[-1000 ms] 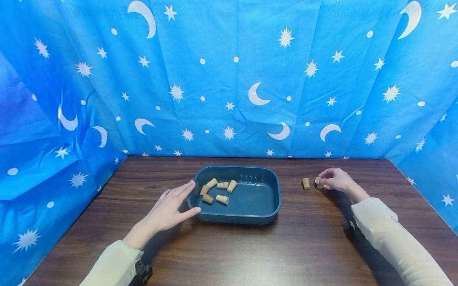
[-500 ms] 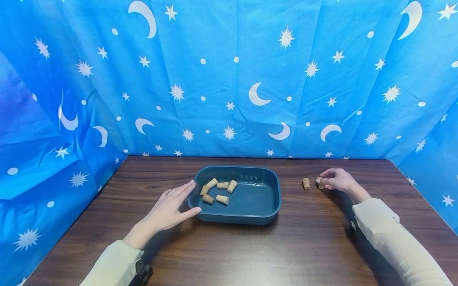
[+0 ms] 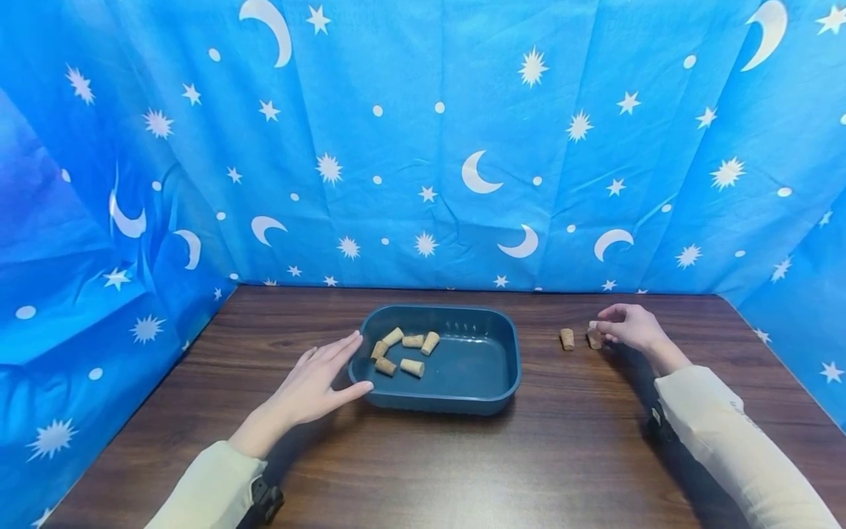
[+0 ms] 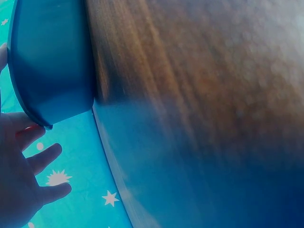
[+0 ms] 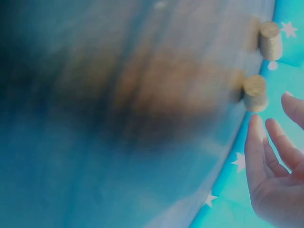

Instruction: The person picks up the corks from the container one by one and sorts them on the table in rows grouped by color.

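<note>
My left hand [image 3: 317,382] rests against the left end of a dark teal plastic tub [image 3: 443,400], fingers straight along the rim and thumb at its front corner. In the left wrist view, the hand [image 4: 23,175] shows spread fingers below the tub's wall [image 4: 52,61]. Several corks [image 3: 411,367] lie inside the tub, toward its left. Over on the right, my right hand [image 3: 634,325] is beside an upright cork [image 3: 595,338]. Its fingers [image 5: 255,142] reach close to that cork [image 5: 255,92] in the right wrist view, with the thumb held apart. Another cork [image 3: 567,339] stands just left of it.
All of this is on a dark wood-grain table [image 3: 436,470]. A blue cloth [image 3: 396,139] with white moons and stars hangs behind it and along both sides.
My right hand has loosened its fingers from the cork and drawn slightly right, so more of the cork shows. The left hand and tub keep their place.
</note>
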Demonstrator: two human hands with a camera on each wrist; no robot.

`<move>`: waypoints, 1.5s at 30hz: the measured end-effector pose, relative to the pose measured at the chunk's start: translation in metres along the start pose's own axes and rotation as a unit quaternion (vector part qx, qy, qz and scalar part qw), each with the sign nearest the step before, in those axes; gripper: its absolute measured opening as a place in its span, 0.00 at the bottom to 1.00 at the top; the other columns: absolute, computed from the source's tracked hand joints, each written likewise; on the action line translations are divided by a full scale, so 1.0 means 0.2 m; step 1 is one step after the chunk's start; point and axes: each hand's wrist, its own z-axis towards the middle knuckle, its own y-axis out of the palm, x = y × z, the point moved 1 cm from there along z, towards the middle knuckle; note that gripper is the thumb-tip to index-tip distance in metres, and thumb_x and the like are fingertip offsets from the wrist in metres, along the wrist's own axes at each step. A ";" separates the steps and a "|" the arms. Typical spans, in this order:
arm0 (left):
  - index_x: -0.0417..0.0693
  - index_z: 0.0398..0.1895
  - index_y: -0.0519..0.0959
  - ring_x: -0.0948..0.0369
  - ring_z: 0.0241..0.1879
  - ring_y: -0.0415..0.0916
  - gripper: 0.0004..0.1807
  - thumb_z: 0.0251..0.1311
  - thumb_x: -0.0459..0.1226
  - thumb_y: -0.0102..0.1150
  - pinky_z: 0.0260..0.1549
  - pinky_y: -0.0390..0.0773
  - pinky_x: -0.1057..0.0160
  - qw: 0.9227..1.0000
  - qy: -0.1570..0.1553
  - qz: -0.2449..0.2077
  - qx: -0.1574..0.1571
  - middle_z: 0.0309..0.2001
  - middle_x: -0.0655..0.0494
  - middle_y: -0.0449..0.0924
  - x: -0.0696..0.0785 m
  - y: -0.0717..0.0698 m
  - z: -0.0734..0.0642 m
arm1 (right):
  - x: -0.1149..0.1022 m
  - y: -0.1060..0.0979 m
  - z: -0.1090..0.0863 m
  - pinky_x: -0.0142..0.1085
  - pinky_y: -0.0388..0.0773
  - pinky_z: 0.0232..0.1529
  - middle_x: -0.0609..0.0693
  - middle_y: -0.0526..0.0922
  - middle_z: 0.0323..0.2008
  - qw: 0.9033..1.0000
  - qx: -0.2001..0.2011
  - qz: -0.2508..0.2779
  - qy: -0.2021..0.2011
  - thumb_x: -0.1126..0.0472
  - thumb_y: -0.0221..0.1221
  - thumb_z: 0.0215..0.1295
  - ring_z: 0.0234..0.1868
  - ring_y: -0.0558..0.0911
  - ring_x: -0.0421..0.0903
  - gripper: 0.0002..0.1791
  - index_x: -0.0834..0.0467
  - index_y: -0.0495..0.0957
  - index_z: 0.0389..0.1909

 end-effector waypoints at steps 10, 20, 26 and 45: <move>0.49 0.66 0.56 0.53 0.63 0.50 0.45 0.50 0.66 0.42 0.55 0.45 0.40 1.000 -0.008 -0.003 -0.010 0.65 0.53 0.52 0.00 -0.01 0.01 | -0.21 -0.02 0.00 0.41 0.75 0.32 0.58 0.78 0.38 0.991 0.034 -0.023 -0.128 0.48 0.55 0.59 0.36 0.77 0.52 0.23 0.63 0.73 0.45; 0.49 0.65 0.57 0.52 0.62 0.51 0.45 0.50 0.66 0.43 0.55 0.45 0.40 1.000 -0.009 -0.006 -0.008 0.65 0.53 0.53 0.00 0.00 0.00 | -0.53 0.09 0.00 0.40 0.73 0.38 0.52 0.78 0.39 0.971 -0.067 0.053 -0.225 0.53 0.58 0.57 0.38 0.76 0.46 0.18 0.58 0.74 0.46; 0.48 0.65 0.57 0.51 0.62 0.52 0.44 0.50 0.65 0.44 0.54 0.47 0.39 1.000 -0.003 -0.001 -0.001 0.65 0.52 0.54 0.00 0.00 0.00 | -0.69 0.14 0.04 0.39 0.73 0.40 0.50 0.78 0.39 0.950 -0.137 0.092 -0.263 0.57 0.59 0.56 0.40 0.76 0.45 0.17 0.57 0.74 0.46; 0.47 0.65 0.58 0.52 0.62 0.52 0.45 0.49 0.65 0.45 0.54 0.47 0.38 1.000 -0.003 0.002 0.004 0.64 0.52 0.55 0.00 0.00 0.00 | -1.06 0.39 0.25 0.38 0.71 0.47 0.52 0.76 0.45 0.885 -0.335 0.133 -0.294 0.63 0.57 0.57 0.47 0.74 0.49 0.17 0.60 0.73 0.49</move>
